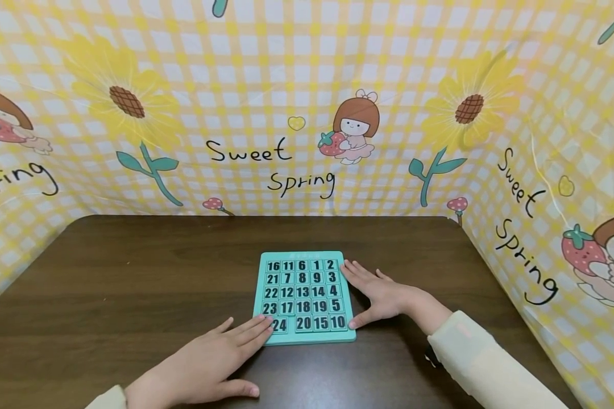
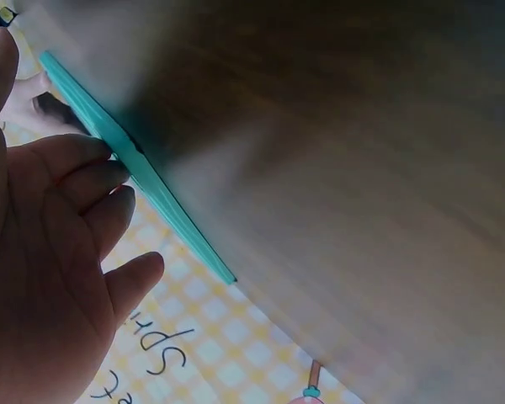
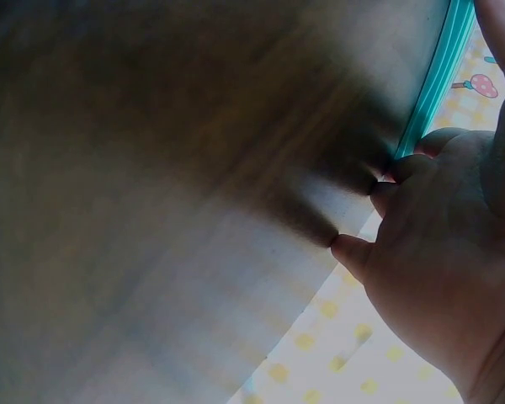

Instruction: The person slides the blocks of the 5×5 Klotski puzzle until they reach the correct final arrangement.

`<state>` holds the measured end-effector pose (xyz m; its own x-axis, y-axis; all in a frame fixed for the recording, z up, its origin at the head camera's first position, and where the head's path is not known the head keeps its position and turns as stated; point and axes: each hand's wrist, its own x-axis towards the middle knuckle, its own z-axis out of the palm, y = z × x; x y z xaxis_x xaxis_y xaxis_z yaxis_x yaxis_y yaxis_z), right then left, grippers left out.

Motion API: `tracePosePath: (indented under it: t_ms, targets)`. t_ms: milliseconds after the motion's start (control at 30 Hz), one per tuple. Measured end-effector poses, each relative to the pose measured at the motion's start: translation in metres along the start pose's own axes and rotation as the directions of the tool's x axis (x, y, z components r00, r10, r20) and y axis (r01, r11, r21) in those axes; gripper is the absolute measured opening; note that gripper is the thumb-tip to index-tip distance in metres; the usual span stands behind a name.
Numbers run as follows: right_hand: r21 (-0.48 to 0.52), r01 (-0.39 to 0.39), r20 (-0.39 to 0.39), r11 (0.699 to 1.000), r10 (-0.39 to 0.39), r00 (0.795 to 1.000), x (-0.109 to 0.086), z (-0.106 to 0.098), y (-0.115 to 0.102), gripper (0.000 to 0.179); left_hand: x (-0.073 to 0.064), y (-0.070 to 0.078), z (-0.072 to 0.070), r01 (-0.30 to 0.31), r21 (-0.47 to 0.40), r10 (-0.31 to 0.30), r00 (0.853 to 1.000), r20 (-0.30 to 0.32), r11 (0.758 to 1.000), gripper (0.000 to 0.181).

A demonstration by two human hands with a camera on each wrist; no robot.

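A turquoise sliding number puzzle (image 1: 309, 336) lies flat on the table, its black-numbered tiles set in rows of a square frame. In the bottom row the 24 tile (image 1: 279, 325) stands off from the 20 tile (image 1: 304, 323), with a narrow gap between them. My left hand (image 1: 210, 363) lays straight fingertips over the lower left corner, at the left end of the 24 tile, thumb spread apart. Along the right edge my right hand (image 1: 386, 295) rests, fingertips by the upper corner and thumb at the lower one. Both wrist views show the puzzle's side edge (image 2: 177, 210) at the fingers.
The brown wooden table (image 1: 133, 272) extends around the puzzle on all sides. Behind it and to both sides hangs a yellow checked cloth (image 1: 245, 102) printed with sunflowers and lettering. A small dark object (image 1: 432, 357) shows under the right sleeve.
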<state>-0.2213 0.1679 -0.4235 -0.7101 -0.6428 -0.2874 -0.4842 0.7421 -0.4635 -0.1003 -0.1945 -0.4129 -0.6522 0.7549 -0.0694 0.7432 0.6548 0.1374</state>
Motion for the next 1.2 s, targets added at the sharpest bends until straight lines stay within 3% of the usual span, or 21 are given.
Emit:
tracePosePath:
  t_ms: [400,567,733,1200]
  targets:
    - [-0.005,-0.008,0.004,1.0,0.008,1.0,-0.001,-0.001,-0.001,0.119,0.013,-0.003,-0.004,0.002,-0.032,-0.001,0.999,0.034,0.999,0.088]
    - [-0.003,-0.01,0.0,1.0,0.01,1.0,0.0,-0.001,0.0,0.118,0.016,-0.016,-0.009,0.048,-0.013,-0.048,0.999,-0.002,0.999,0.089]
    - [-0.008,-0.006,0.0,1.0,0.006,1.0,0.001,-0.001,0.001,0.119,0.017,-0.024,-0.011,0.09,-0.036,-0.089,0.996,0.027,0.995,0.091]
    - [-0.007,-0.006,0.002,1.0,0.006,1.0,0.0,-0.001,0.001,0.119,0.002,-0.009,-0.003,0.093,-0.051,-0.091,0.995,0.042,0.994,0.092]
